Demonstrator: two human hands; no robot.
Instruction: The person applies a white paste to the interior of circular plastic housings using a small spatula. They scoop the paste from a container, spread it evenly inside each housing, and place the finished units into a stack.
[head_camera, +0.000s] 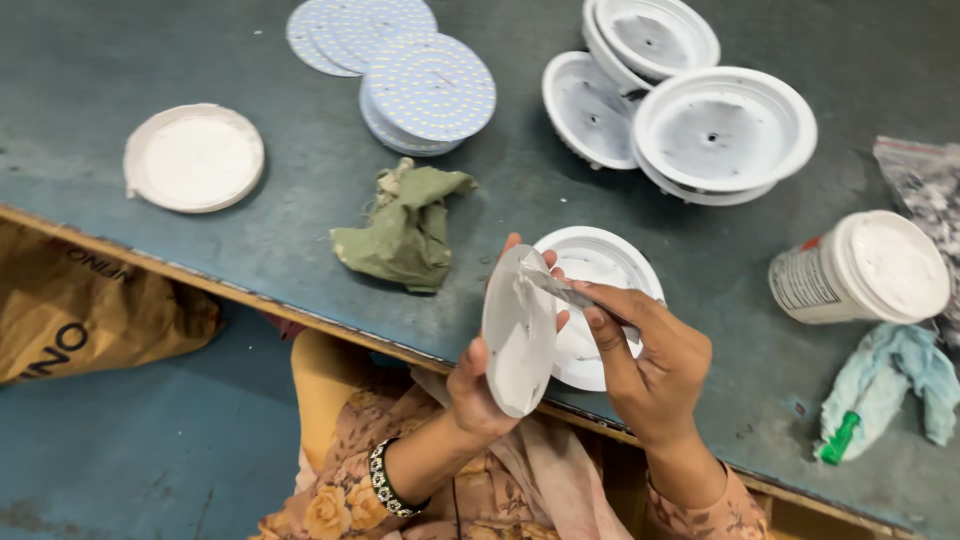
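Paste could smear past the disc edge or drop onto the clothing below, since the left hand grips the disc only by its rim, tilted on edge over the bench lip, while the right hand pinches a thin blade that drags across its coated face. Held just in front of the white housing, the disc stands nearly upright, its face turned right toward the blade. From this angle its long axis runs up and down, top leaning slightly toward the green rag.
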